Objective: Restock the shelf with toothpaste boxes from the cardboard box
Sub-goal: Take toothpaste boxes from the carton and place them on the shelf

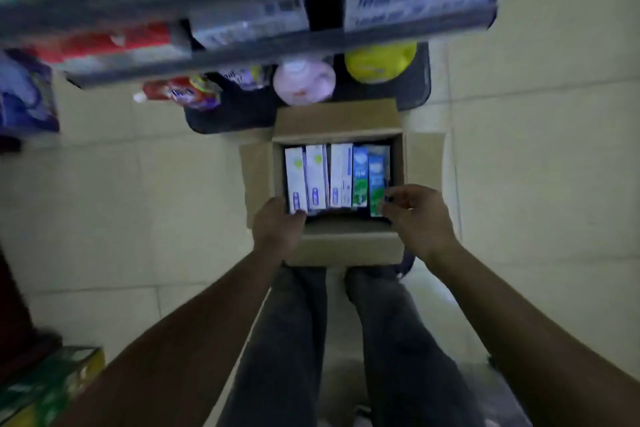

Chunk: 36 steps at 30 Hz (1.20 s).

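An open cardboard box (339, 121) stands on the floor in front of my legs. Inside it lie several toothpaste boxes side by side: white ones (317, 173) on the left and blue-green ones (369, 173) on the right. My left hand (278, 227) is at the box's near left corner, its fingers curled on the near end of the leftmost white box (295, 177). My right hand (417, 215) is at the near right corner, its fingertips on the near end of the rightmost blue-green box (377, 184). The dark shelf (242, 55) rises above, blurred.
On the shelf's lower tiers sit a pink bottle (304, 81), a yellow bottle (379, 62), a red tube (180, 92) and red and white packs (114, 43). A purple pack (24, 94) is at the left, a green-yellow carton (48, 388) at bottom left. Pale floor tiles surround the box.
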Available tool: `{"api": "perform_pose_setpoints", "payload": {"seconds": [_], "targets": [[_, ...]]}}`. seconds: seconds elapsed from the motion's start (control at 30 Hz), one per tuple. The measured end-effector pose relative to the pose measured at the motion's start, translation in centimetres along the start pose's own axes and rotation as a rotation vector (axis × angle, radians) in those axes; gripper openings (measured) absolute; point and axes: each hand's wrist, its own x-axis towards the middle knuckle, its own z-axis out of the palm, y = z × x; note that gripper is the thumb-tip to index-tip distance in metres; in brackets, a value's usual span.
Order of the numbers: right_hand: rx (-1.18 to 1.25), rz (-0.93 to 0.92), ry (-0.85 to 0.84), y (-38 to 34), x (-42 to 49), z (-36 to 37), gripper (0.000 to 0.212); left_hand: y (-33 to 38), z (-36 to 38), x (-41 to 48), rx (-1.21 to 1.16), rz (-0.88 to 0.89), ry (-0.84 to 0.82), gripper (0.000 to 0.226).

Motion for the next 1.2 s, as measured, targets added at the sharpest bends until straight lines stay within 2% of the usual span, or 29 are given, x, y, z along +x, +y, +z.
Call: {"api": "perform_pose_setpoints", "payload": {"seconds": [0.1,0.2,0.23,0.3,0.37,0.5,0.67,0.77,0.9,0.93,1.0,1.1,1.17,1.2], "targets": [[0.066,0.113,-0.036,5.8,3.7,4.2,0.010,-2.6,6.6,6.9,0.055,-0.100,-0.025,0.055],[0.105,0.171,-0.048,9.9,5.5,7.4,0.012,-4.8,11.4,12.9,0.099,-0.159,-0.080,0.087],[0.109,0.179,-0.061,11.1,6.0,8.3,0.012,-5.5,12.7,14.7,0.126,-0.174,-0.070,0.090],[0.097,0.198,-0.092,12.9,6.4,9.7,0.018,-6.6,14.4,17.4,0.155,-0.213,-0.051,0.087],[0.074,0.218,-0.125,14.7,6.8,10.7,0.013,-7.9,16.1,19.5,0.153,-0.245,-0.062,0.082],[0.050,0.274,-0.139,16.7,7.7,11.2,0.021,-9.6,17.9,21.6,0.171,-0.235,-0.024,0.077],[0.104,0.332,-0.181,15.7,9.4,10.4,0.011,-9.3,16.9,20.3,0.102,-0.210,0.059,0.059],[0.167,0.343,-0.162,13.5,10.3,9.5,0.014,-8.9,14.7,16.8,0.049,-0.103,-0.046,0.053],[0.267,0.323,-0.129,10.6,11.3,8.0,0.047,-8.2,11.3,10.3,0.157,0.245,-0.201,0.046],[0.283,0.302,-0.142,10.2,11.5,7.6,0.049,-8.0,10.6,8.9,0.148,0.331,-0.240,0.046],[0.283,0.244,-0.146,9.9,11.7,6.8,0.039,-7.6,10.2,7.0,0.071,0.436,-0.331,0.043],[0.285,0.185,-0.006,10.7,11.5,5.8,0.026,-6.9,11.5,6.8,-0.005,0.411,-0.479,0.050],[0.298,0.153,0.067,11.8,11.0,5.4,0.024,-6.5,13.4,8.5,-0.129,0.250,-0.571,0.056],[0.298,0.135,0.094,12.4,10.8,5.2,0.024,-6.3,14.5,9.8,-0.206,0.106,-0.553,0.059]]}}
